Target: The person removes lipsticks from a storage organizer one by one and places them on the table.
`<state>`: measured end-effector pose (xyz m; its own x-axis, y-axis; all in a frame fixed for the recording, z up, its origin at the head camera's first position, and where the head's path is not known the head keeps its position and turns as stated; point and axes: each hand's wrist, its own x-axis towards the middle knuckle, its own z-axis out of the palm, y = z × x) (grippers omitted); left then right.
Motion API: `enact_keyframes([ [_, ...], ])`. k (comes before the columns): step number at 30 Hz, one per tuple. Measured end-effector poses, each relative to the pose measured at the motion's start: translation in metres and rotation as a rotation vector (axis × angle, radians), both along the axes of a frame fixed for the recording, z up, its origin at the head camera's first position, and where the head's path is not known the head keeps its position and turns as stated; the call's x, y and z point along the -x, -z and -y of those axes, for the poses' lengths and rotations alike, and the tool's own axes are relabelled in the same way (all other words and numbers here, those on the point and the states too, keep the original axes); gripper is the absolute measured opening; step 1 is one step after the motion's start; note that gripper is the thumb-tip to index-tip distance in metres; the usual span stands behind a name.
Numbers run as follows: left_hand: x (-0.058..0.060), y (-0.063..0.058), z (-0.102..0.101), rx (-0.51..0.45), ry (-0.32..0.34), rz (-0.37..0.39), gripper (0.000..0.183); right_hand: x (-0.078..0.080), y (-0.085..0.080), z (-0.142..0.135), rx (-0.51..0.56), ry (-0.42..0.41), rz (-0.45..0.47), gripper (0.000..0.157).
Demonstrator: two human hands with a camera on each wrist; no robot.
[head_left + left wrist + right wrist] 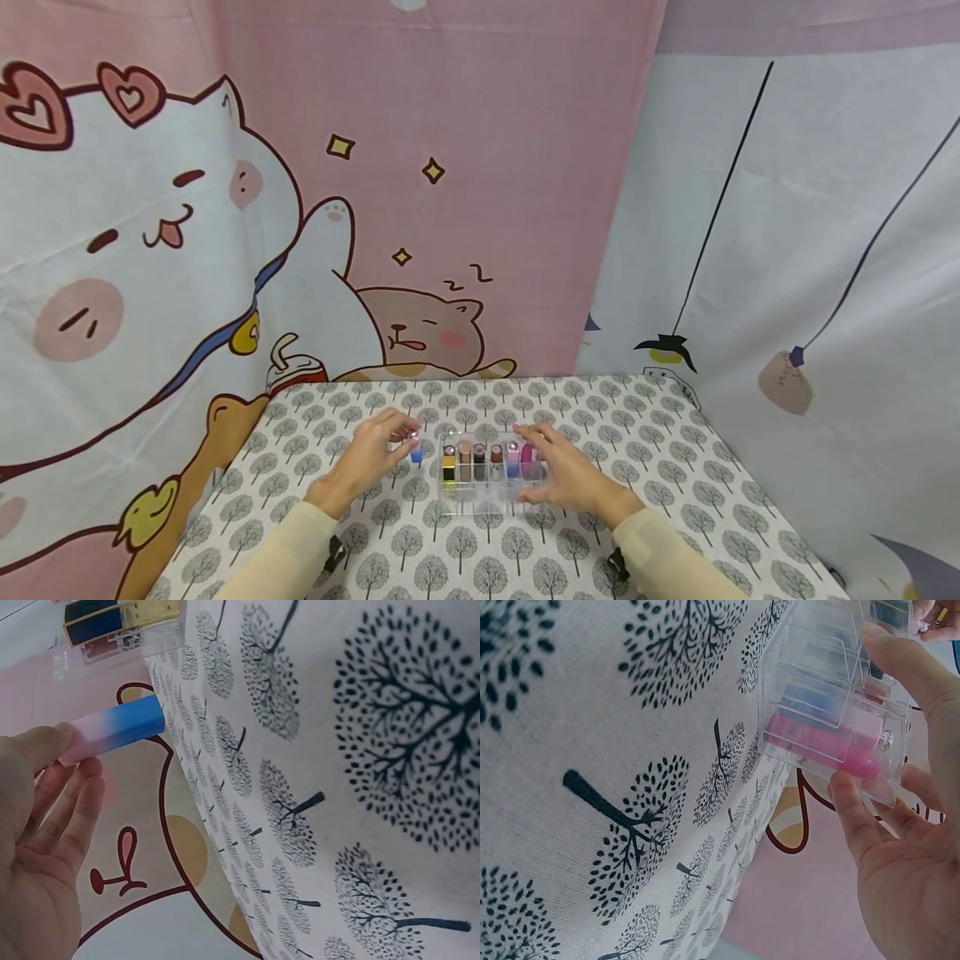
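Observation:
My left hand (369, 454) pinches a lipstick (416, 452) by its pink upper end, its blue end pointing down toward the table. In the left wrist view the same lipstick tube (120, 729) shades from pink to blue, between thumb and fingers. A clear plastic lipstick organizer (480, 497) stands just to the right. Its row holds a gold-and-black lipstick (448, 467), a magenta lipstick (821, 748) at the right end, and several others between. Around the organizer's right end my right hand (562, 471) grips, thumb at the front, fingers at the back.
The table is covered by a white cloth (405, 542) printed with grey trees. Behind it hangs a pink and white cartoon curtain (510, 167), and a white curtain (720, 250) closes the right side.

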<state>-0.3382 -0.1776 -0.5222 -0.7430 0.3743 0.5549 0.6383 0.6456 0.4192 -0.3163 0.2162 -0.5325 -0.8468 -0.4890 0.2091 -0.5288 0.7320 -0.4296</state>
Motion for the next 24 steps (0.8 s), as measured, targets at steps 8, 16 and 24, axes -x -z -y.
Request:
enact_keyframes([
  [8, 0.001, 0.006, 0.004, 0.04, 0.017, 0.049, 0.025, 0.001, 0.0, 0.0, -0.002, 0.0, -0.004, 0.122],
  [16, 0.003, 0.013, 0.005, 0.034, 0.046, 0.097, 0.023, 0.001, 0.001, 0.0, 0.005, 0.003, -0.004, 0.121],
  [24, 0.005, 0.014, 0.002, 0.047, 0.043, 0.176, 0.024, 0.0, 0.003, 0.0, -0.002, 0.024, -0.001, 0.122],
])
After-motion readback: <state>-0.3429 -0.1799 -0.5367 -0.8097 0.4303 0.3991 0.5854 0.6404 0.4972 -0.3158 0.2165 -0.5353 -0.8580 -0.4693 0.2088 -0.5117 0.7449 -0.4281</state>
